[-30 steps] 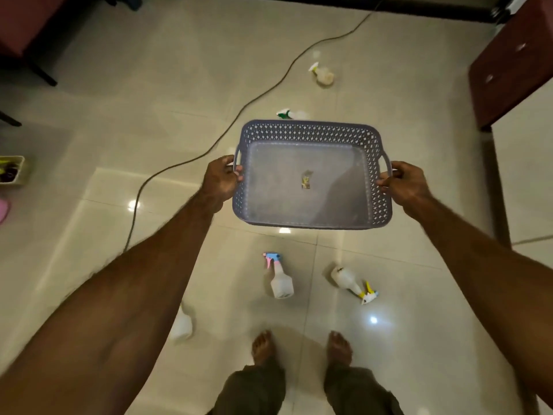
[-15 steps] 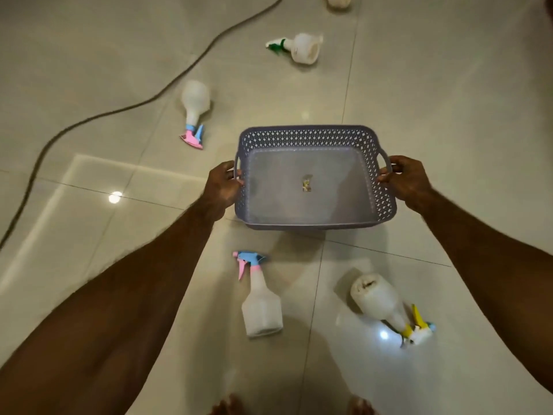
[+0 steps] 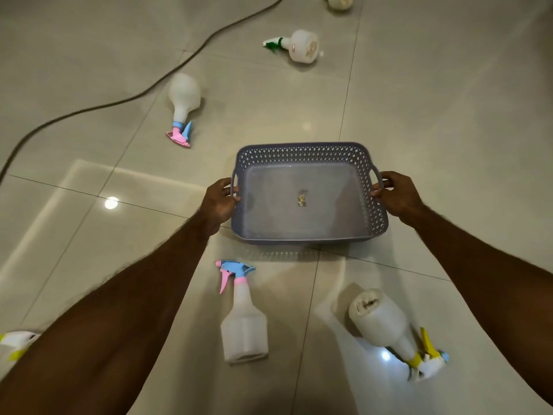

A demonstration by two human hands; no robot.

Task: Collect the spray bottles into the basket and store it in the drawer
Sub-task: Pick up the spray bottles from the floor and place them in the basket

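A grey-blue perforated basket (image 3: 305,154) sits low over the tiled floor, holding only a small scrap. My left hand (image 3: 220,202) grips its left handle and my right hand (image 3: 396,196) grips its right handle. Several white spray bottles lie on the floor around it. One with a blue-pink trigger (image 3: 244,319) lies just in front of the basket. A yellow-nozzled bottle (image 3: 386,322) lies at the front right. Another pink-blue one (image 3: 183,100) lies at the back left, and a green-nozzled one (image 3: 300,44) farther back. A bottle (image 3: 13,344) peeks out behind my left forearm.
A dark cable (image 3: 89,109) runs across the floor from the left edge toward the top. One more bottle (image 3: 339,0) shows at the top edge. Glossy tiles reflect a ceiling light (image 3: 111,202). The drawer is out of view.
The view has tilted down and come closer to the floor. The basket has been lowered with both hands still on its handles, and the bottles appear larger.
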